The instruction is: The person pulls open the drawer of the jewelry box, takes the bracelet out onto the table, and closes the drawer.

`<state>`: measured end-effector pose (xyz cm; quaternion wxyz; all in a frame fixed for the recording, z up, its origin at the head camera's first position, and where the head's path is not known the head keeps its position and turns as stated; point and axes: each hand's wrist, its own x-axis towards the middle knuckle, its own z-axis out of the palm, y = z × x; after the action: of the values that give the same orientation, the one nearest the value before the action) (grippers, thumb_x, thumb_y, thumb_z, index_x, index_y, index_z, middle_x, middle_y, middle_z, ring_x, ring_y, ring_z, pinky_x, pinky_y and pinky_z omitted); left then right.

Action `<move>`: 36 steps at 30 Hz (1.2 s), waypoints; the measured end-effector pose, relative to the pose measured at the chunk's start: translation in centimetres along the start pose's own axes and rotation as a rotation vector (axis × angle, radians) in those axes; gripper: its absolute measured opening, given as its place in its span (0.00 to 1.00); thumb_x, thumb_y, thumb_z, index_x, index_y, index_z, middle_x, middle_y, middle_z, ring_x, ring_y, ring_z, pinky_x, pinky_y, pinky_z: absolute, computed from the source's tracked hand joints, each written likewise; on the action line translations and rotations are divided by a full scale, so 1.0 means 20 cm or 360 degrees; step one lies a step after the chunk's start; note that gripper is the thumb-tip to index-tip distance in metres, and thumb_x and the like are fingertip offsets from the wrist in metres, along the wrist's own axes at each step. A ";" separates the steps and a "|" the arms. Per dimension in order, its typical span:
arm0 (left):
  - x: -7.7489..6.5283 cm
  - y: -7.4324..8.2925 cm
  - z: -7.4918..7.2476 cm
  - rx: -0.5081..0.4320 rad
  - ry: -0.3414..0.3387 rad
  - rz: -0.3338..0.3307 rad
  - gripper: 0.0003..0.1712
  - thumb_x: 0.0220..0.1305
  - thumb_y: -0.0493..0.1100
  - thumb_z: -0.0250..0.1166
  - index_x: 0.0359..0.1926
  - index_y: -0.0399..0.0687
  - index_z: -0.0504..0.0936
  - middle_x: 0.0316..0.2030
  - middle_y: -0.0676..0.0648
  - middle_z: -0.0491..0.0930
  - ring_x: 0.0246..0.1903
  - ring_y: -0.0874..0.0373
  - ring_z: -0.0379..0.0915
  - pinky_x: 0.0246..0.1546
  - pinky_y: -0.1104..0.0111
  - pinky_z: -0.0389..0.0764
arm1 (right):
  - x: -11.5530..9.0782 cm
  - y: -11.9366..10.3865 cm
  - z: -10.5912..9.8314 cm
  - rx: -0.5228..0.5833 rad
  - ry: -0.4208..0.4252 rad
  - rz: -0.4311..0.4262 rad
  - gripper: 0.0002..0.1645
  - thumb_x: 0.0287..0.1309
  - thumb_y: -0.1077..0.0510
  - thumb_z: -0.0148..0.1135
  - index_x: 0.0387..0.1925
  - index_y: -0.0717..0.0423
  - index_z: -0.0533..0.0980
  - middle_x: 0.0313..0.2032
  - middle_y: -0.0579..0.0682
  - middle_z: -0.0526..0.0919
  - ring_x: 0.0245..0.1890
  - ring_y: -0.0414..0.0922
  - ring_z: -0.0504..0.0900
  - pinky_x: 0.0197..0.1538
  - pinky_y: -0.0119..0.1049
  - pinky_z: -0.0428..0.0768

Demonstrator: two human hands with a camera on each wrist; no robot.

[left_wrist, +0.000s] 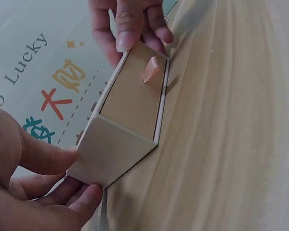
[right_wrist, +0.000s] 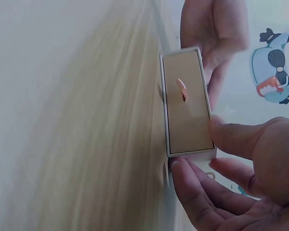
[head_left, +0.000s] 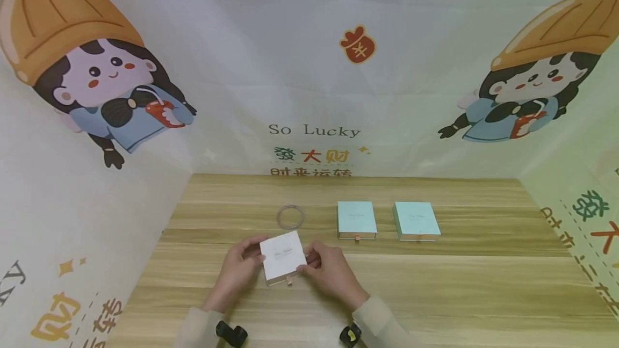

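Observation:
A small white drawer-style gift box (head_left: 282, 254) with faint lettering on its lid is held between both hands, turned slightly askew. My left hand (head_left: 242, 262) grips its left side, thumb near the top edge and fingers lower down. At the opposite side, my right hand (head_left: 333, 270) pinches the box near its front right corner. The tan drawer front (right_wrist: 188, 120) faces me in both wrist views, pushed in, with a pinkish pull tab (left_wrist: 151, 70) sticking out. Whether the box's underside touches the table cannot be told. What lies inside it is hidden.
Just behind the box lies a thin purplish-grey ring, like a bangle (head_left: 290, 217). Two pale turquoise boxes of similar shape, a nearer one (head_left: 357, 218) and a farther-right one (head_left: 417, 219), stand on the wooden table (head_left: 459, 294). A printed cloth backdrop (head_left: 406, 95) surrounds the table.

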<state>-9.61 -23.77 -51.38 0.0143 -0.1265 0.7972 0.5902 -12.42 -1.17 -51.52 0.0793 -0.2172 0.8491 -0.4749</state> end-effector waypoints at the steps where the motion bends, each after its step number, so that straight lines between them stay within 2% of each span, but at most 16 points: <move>1: 0.01 0.00 -0.01 -0.0011 -0.0012 -0.0006 0.28 0.64 0.27 0.58 0.66 0.36 0.76 0.64 0.33 0.77 0.65 0.38 0.74 0.66 0.51 0.75 | -0.01 0.00 0.01 0.0009 0.0014 0.0007 0.14 0.57 0.60 0.75 0.42 0.61 0.80 0.34 0.53 0.88 0.31 0.37 0.83 0.36 0.26 0.82; 8: 0.07 -0.01 -0.05 0.0041 -0.0109 -0.0021 0.27 0.67 0.29 0.56 0.67 0.41 0.76 0.67 0.36 0.75 0.70 0.38 0.67 0.73 0.44 0.65 | -0.05 -0.04 0.07 0.0059 0.0104 0.0048 0.13 0.58 0.61 0.74 0.41 0.61 0.79 0.35 0.54 0.88 0.32 0.39 0.86 0.37 0.27 0.83; 18: 0.11 0.00 -0.08 0.0009 -0.0200 0.0018 0.27 0.70 0.27 0.52 0.68 0.38 0.73 0.70 0.36 0.72 0.73 0.39 0.63 0.75 0.46 0.62 | -0.08 -0.07 0.13 0.0095 0.0207 0.0031 0.14 0.58 0.62 0.74 0.42 0.62 0.80 0.35 0.54 0.88 0.32 0.40 0.87 0.36 0.24 0.83; 27: 0.11 0.01 -0.09 0.0053 -0.0200 0.0031 0.27 0.69 0.28 0.54 0.68 0.39 0.74 0.68 0.35 0.74 0.71 0.38 0.66 0.73 0.45 0.65 | -0.07 -0.06 0.11 0.0125 0.0161 0.0074 0.17 0.58 0.58 0.75 0.44 0.63 0.79 0.36 0.54 0.88 0.32 0.39 0.86 0.37 0.26 0.84; 31: 0.12 0.01 -0.10 0.0059 -0.0217 0.0047 0.27 0.68 0.28 0.57 0.68 0.39 0.74 0.67 0.35 0.74 0.69 0.38 0.68 0.72 0.45 0.66 | -0.07 -0.05 0.09 0.0093 0.0115 0.0115 0.18 0.58 0.55 0.75 0.44 0.60 0.80 0.36 0.52 0.88 0.32 0.37 0.84 0.37 0.27 0.83; 36: 0.14 0.01 -0.12 0.0087 -0.0254 0.0085 0.27 0.67 0.31 0.60 0.68 0.40 0.74 0.66 0.37 0.76 0.68 0.40 0.70 0.71 0.46 0.69 | -0.07 -0.04 0.06 0.0029 0.0061 0.0102 0.20 0.57 0.53 0.75 0.46 0.59 0.79 0.39 0.52 0.87 0.34 0.37 0.82 0.39 0.28 0.82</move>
<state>-11.99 -26.41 -50.88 0.0656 -0.0574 0.8123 0.5766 -10.57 -1.92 -51.55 0.0801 -0.1799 0.8526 -0.4840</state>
